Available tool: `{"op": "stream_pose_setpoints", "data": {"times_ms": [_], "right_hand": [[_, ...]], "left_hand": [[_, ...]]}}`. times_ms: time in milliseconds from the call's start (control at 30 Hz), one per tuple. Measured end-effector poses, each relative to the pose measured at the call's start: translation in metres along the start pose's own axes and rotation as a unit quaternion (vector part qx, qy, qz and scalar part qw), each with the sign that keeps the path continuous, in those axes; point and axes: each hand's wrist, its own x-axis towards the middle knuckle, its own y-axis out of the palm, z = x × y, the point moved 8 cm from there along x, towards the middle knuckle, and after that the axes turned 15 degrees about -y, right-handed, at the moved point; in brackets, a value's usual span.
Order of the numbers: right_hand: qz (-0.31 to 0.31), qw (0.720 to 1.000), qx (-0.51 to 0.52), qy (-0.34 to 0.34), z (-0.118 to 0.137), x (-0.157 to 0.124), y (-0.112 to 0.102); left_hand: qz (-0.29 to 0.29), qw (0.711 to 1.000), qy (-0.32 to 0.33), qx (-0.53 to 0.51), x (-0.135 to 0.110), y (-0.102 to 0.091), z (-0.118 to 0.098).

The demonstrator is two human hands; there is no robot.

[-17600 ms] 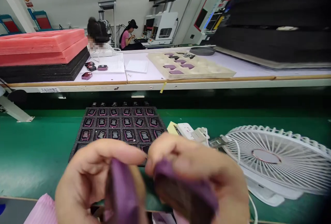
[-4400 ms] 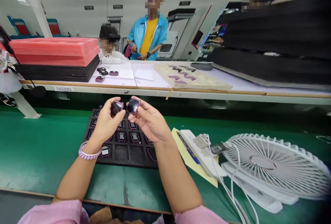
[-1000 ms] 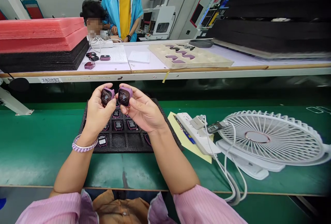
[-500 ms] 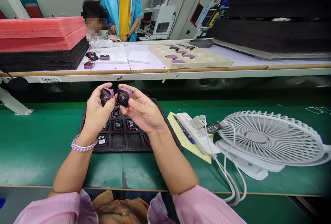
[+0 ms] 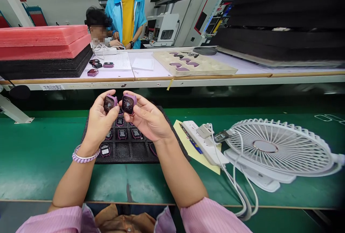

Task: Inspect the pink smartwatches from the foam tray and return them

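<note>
Two purple square smartwatches (image 5: 128, 103) face up toward the wearer, long axes running near to far, one pinched between thumb and fingers of the left hand (image 5: 99, 123), the other in the right hand (image 5: 147, 118). Both hover just above a black foam tray (image 5: 122, 151), where about seven more watches (image 5: 122, 134) show.

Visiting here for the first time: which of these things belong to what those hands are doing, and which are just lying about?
In use: left hand holding a purple watch body; right hand holding a second purple watch body; black foam tray of watch bodies.
Just lying about: white desk fan; white power strip; yellow paper.
</note>
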Motion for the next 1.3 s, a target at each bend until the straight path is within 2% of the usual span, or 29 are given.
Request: {"op": "stream_pose_setpoints", "data": {"times_ms": [167, 367, 500, 667, 1300], "right_hand": [[0.005, 1.0, -0.015, -0.004, 0.0, -0.001, 0.0], [-0.031, 0.999, -0.037, 0.018, -0.005, 0.002, -0.015], [-0.053, 0.998, -0.022, 0.008, -0.004, 0.007, -0.024], [-0.075, 0.997, -0.028, -0.003, -0.003, 0.01, -0.034], [-0.055, 0.99, -0.125, -0.032, 0.002, 0.011, -0.03]], "left_hand": [[0.007, 1.0, 0.004, 0.01, 0.002, 0.0, 0.001], [-0.005, 0.998, -0.065, -0.022, 0.01, -0.003, 0.013], [-0.001, 0.988, -0.125, -0.095, 0.011, -0.004, 0.019], [0.034, 0.972, -0.158, -0.171, 0.009, 0.0, 0.016], [0.051, 0.992, -0.09, -0.067, 0.007, 0.007, 0.011]]}}
